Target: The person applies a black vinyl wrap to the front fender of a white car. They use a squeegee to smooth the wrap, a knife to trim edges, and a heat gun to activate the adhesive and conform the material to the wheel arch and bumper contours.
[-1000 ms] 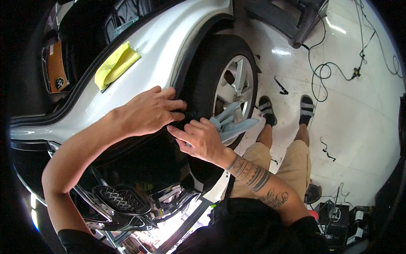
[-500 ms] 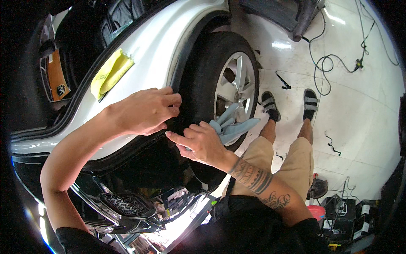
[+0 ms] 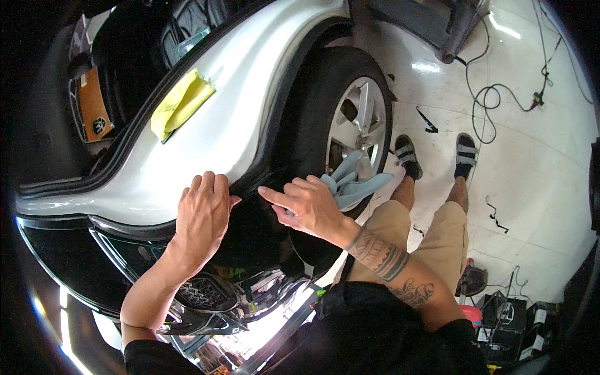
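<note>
My left hand [image 3: 203,215] is at the lower edge of the car's white fender [image 3: 234,125], fingers curled and pressed together, thumb at the seam by the black wheel-arch trim [image 3: 267,140]. What its fingers close on, if anything, is hidden. Close by, my right hand [image 3: 309,209] points its index finger at the end of that trim, the tip touching or nearly so. Its other fingers are bent around a pale blue glove [image 3: 362,186], whose limp finger-like ends stick out in front of the wheel [image 3: 359,119]. Below both hands lies the glossy black bumper [image 3: 250,247].
A yellow cloth [image 3: 181,103] lies on the fender beside the open engine bay. On the tiled floor are a looped black cable [image 3: 484,103] and thin black parts [image 3: 497,215]. Dark boxes [image 3: 506,325] stand at lower right, a dark stand [image 3: 415,25] at the top.
My left hand has shifted left and turned upright, from the wheel-arch trim to the fender edge. My right hand stays by the trim with the glove. The view has shifted slightly.
</note>
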Demonstrator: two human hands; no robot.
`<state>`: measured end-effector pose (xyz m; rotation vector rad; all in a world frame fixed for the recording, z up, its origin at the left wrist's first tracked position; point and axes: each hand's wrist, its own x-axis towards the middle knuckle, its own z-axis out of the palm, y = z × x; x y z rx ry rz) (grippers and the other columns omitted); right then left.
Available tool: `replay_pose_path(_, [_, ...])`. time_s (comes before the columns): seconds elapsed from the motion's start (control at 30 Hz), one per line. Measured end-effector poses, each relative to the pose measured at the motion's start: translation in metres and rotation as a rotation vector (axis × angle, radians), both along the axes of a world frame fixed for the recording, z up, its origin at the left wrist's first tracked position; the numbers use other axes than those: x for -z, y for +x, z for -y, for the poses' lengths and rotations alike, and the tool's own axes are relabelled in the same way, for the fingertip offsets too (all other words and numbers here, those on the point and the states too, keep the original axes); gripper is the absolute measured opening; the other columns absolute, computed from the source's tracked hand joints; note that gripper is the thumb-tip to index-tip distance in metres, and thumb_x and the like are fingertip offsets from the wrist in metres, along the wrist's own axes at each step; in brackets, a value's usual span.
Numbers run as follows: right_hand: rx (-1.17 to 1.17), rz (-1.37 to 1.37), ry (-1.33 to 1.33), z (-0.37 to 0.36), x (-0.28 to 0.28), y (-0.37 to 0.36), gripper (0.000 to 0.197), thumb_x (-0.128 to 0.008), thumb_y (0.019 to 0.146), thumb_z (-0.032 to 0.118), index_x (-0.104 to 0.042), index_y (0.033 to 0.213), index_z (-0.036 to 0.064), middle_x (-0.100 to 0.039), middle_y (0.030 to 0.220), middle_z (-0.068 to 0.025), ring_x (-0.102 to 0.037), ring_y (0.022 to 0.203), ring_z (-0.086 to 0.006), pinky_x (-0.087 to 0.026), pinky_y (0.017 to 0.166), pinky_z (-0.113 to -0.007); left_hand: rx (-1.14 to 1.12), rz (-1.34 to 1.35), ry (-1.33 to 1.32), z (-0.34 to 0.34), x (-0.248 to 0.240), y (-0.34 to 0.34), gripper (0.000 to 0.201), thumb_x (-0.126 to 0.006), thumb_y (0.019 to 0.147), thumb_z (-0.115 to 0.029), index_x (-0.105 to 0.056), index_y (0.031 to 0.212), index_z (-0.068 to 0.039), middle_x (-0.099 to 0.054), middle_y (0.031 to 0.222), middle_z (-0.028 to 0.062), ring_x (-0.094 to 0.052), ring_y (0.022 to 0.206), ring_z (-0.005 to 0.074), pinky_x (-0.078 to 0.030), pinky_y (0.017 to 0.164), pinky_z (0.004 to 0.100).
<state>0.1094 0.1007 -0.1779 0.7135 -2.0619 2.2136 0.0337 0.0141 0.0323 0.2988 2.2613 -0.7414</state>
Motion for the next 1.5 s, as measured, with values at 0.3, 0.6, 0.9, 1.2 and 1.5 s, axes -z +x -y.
replay_pose_path(0.3, [-0.019, 0.040, 0.011, -0.006, -0.004, 0.000, 0.054, -0.075, 0.077, 0.016, -0.061, 0.129, 0.0168, -0.053, 0.066, -0.0004, -0.053, 0.064, -0.0175, -0.040, 0.061, -0.034, 0.024, 0.129, -0.101, 0.001, 0.016, -0.017, 0.037, -0.070, 0.084, -0.032, -0.055, 0.092, 0.001, -0.057, 0.081, 0.0139, -0.061, 0.071, 0.0297, -0.051, 0.063, 0.0400])
replay_pose_path(0.6, [-0.075, 0.058, 0.066, -0.015, -0.007, -0.006, 0.051, -0.073, 0.079, 0.019, -0.062, 0.129, 0.0200, -0.053, 0.066, -0.0015, -0.054, 0.065, -0.0187, -0.040, 0.061, -0.036, 0.022, 0.400, 0.163, 0.019, 0.022, -0.056, 0.030, -0.066, 0.091, -0.022, -0.063, 0.068, -0.002, -0.061, 0.061, 0.0115, -0.062, 0.054, 0.0275, -0.050, 0.053, 0.0396])
replay_pose_path(0.9, [-0.021, 0.177, -0.212, -0.019, -0.005, -0.015, 0.037, -0.074, 0.084, 0.026, -0.066, 0.116, 0.0099, -0.056, 0.071, -0.0046, -0.055, 0.062, -0.0187, -0.043, 0.058, -0.033, -0.059, 0.399, 0.384, 0.038, 0.022, -0.063, 0.029, -0.066, 0.087, -0.018, -0.058, 0.066, 0.000, -0.056, 0.062, 0.0108, -0.057, 0.056, 0.0292, -0.045, 0.054, 0.0425])
replay_pose_path(1.2, [-0.372, 0.828, -0.521, -0.057, -0.012, -0.016, 0.023, -0.074, 0.084, 0.014, -0.068, 0.104, 0.0047, -0.065, 0.096, -0.0060, -0.062, 0.087, -0.0144, -0.050, 0.078, -0.028, 0.057, 0.391, 0.476, 0.051, 0.024, -0.062, 0.026, -0.067, 0.085, -0.017, -0.059, 0.065, -0.003, -0.060, 0.067, 0.0089, -0.056, 0.063, 0.0264, -0.049, 0.058, 0.0403])
replay_pose_path(1.5, [-0.047, 0.126, -0.072, -0.033, -0.055, -0.016, 0.039, -0.069, 0.067, -0.004, -0.068, 0.106, 0.0015, -0.059, 0.105, -0.0097, -0.057, 0.099, -0.0292, -0.048, 0.083, -0.040, -0.012, 0.425, 0.545, 0.055, 0.027, -0.065, 0.029, -0.071, 0.080, -0.017, -0.054, 0.061, -0.002, -0.054, 0.062, 0.0102, -0.048, 0.066, 0.0280, -0.043, 0.063, 0.0408])
